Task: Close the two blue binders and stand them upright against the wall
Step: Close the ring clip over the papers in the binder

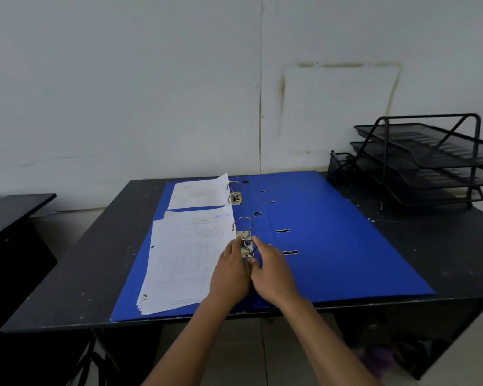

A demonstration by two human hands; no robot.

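A: Why are both binders lying flat?

B: The near binder (318,246) and the far binder (290,188) are spread open on the desk (444,246), one behind the other, covers to the right and papers (184,260) to the left. Neither is closed or standing against the wall (123,93) yet.

A: Hand positions?

B: The left hand (230,274) and right hand (272,270) meet at the near binder's ring clip (246,243), forearms reaching forward and converging. The fingers (258,246) are loosely curled and touch the metal (firm grip or mere contact: cannot tell). Probable step: shutting the rings so the cover can fold over
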